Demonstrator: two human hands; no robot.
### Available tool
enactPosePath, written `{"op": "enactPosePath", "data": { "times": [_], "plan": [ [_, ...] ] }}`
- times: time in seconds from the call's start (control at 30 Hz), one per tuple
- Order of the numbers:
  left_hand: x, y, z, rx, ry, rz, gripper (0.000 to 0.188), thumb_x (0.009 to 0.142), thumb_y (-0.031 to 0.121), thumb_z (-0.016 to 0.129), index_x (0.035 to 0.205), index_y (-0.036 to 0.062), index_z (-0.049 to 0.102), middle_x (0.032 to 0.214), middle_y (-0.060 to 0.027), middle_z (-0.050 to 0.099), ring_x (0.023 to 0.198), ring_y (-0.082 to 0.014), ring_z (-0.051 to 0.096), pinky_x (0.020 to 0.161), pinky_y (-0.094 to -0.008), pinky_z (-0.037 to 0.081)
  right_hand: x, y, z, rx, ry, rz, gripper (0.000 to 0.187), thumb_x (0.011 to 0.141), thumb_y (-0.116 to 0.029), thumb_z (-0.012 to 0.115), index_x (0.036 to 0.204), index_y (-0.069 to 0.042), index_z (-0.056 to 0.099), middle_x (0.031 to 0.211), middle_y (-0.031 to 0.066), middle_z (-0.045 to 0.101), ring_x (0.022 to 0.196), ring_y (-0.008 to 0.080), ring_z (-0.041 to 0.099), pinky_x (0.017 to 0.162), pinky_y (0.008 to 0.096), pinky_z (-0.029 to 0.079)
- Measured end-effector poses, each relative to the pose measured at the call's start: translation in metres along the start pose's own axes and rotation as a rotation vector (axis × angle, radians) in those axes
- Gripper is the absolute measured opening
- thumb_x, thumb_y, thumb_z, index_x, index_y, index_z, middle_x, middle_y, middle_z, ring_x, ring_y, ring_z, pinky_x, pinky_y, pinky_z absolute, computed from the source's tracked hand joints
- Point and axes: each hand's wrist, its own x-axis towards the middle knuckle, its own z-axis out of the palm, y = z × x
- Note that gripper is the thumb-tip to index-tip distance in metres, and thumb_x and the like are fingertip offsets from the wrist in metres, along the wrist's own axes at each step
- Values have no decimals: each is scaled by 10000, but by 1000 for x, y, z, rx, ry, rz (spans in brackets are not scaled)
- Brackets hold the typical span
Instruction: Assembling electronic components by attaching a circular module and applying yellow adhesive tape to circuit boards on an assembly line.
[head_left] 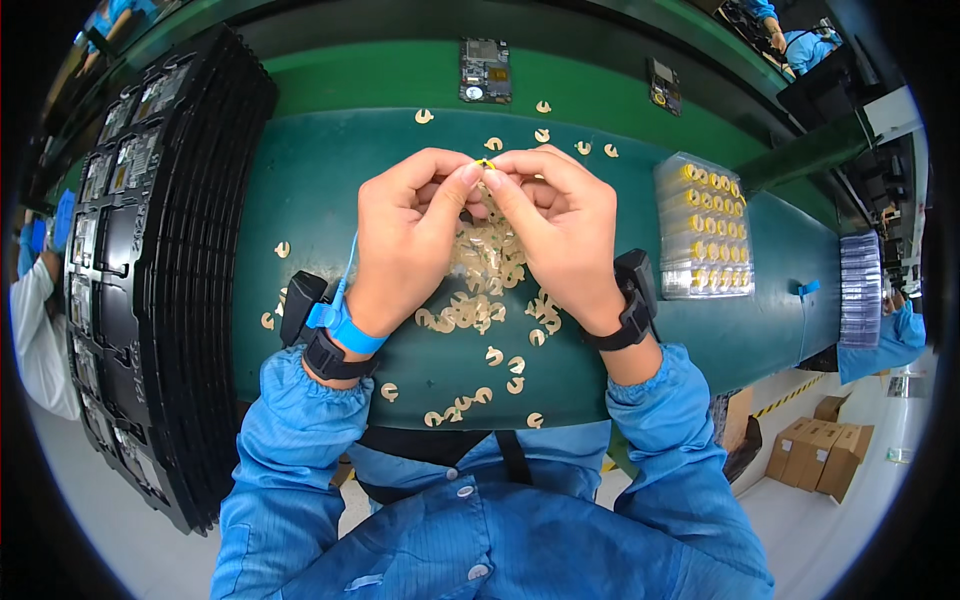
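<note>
Fingertips (pixel 467 174) of both hands are pinched tight around a small yellow piece (pixel 485 164), thumbs and index fingers nearly meeting. Left hand (pixel 405 215) has one side of it, right hand (pixel 566 220) has the other, and the rest of the fingers are curled in behind. Too tiny to make out much detail on the piece itself, and the fingertips cover part of it.

Right below the fingers there's a messy heap of tan notched discs (pixel 468 312) on the green work surface (pixel 320 180) — some look like they're under shiny clear plastic, but I can't tell for sure. More loose discs are scattered nearer the person's body, a few sit left of the fingers past the left wrist, and several lie just beyond the fingertips.

Farther out past the fingers is a circuit board (pixel 485 70), with a second, smaller-looking board (pixel 664 86) off to the right. Well right of the fingers sits a clear plastic tray stack (pixel 705 235) with rows of yellow round parts in it. Way over left of the fingers — a tall pile of black trays (pixel 150 260) holding boards. Left wrist wears a blue strap (pixel 345 326) with a thin cord running off it.
</note>
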Motion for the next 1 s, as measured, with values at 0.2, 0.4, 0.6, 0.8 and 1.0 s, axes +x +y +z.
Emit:
{"op": "enactPosePath", "data": {
  "times": [0.2, 0.4, 0.6, 0.8, 1.0],
  "plan": [
    [-3, 3, 6, -78, -18, -149, 321, 1009, 78, 656, 1279, -90, 619, 993, -104, 742, 746, -111, 697, 633, -236, 549, 14, 3, -3, -41, 30, 123, 92, 983, -16, 682, 1019, 69, 675, 950, 57, 677, 764, 56, 679, 624, 201, 508],
    [2, -6, 1, -51, 25, -232, 770, 1011, 90, 654, 1606, -53, 187, 1175, -196, 701, 785, -181, 736, 598, -243, 559, 79, 36, -20, -353, 95, 66, 204, 974, -135, 702, 1068, 40, 658, 823, 73, 704, 644, 105, 650, 583, 260, 498],
    [4, -8, -3, -25, 20, -207, 619, 1014, 65, 617, 1535, -57, 305, 1103, -181, 701, 768, -171, 724, 592, -255, 566, 120, 65, -15, -1214, 42, 5, 731, 872, -183, 785, 1498, -86, 421, 1017, 224, 747, 967, 396, 728, 835, 487, 569],
    [9, -7, -7, -25, 31, -231, 508, 1012, 67, 600, 1457, -78, 403, 1080, -191, 703, 772, -189, 731, 582, -266, 574, 139, 67, -15, -1016, 126, 133, 1051, 683, -58, 905, 1579, -159, 366, 1026, 192, 743, 970, 359, 734, 882, 426, 583],
    [11, -3, -11, -147, 74, -336, 426, 1043, 136, 591, 1363, -130, 499, 1135, -221, 698, 925, -255, 752, 671, -320, 641, 119, 26, -8, -96, 151, 355, 957, 845, 115, 766, 1618, -84, 238, 1063, 151, 679, 907, 211, 711, 772, 351, 618]
  ]
}}
